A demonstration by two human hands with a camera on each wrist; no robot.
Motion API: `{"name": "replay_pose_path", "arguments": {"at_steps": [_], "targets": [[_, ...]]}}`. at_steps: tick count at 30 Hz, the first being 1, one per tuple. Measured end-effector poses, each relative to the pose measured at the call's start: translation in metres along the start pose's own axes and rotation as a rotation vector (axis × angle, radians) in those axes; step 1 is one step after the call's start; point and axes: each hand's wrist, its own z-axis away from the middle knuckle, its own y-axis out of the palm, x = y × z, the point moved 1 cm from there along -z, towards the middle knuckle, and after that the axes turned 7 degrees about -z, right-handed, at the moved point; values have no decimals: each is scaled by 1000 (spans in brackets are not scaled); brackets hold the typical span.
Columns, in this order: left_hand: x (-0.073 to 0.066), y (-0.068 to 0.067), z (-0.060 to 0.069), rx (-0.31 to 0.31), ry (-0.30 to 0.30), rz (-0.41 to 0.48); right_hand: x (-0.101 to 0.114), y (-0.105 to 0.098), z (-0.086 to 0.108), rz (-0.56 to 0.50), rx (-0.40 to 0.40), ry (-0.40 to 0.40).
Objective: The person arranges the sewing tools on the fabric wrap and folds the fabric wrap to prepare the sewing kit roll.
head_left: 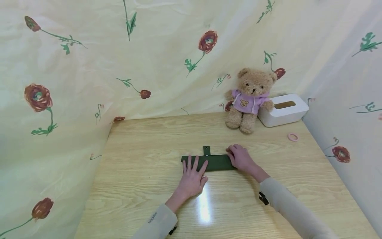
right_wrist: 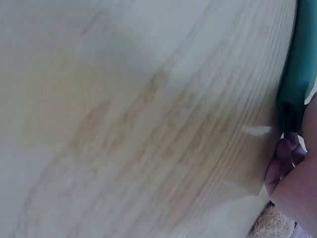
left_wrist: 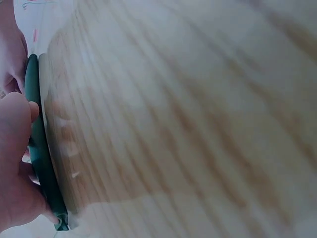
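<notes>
A dark green folded case with a leather-like surface lies flat and lengthwise on the wooden table. From its far edge sticks out a short tab with a metal snap. My left hand rests on the left half of the case, its fingers straight and spread. At the right end, my right hand grips the case with curled fingers. The right wrist view shows the rolled end of the green case against those fingers. The left wrist view gives the near edge of the case from the side.
A teddy bear in a purple hoodie sits at the back right of the table. Beside it stands a white tissue box. In front of the box lies a pink ring. Floral cloth hangs behind the table and along its sides.
</notes>
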Motion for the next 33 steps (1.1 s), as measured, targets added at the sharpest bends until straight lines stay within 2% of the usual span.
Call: {"name": "replay_pose_path", "arguments": {"at_steps": [3,8,15,21,25,33], "targets": [[-2,-1,0,14,-4,2,3,-3,-5,-14,29,-7],[1,-4,1,31,-13,28,18,2,-33,-40,104,4],[2,-4,0,-22,3,79,32,12,-63,-118,238,28],[2,-1,1,-29,5,43,34,15,-72,-156,303,50],[2,-1,1,-27,0,24,35,14,-75,-205,319,78],[2,0,0,-18,12,27,39,9,-78,-455,307,166]]}}
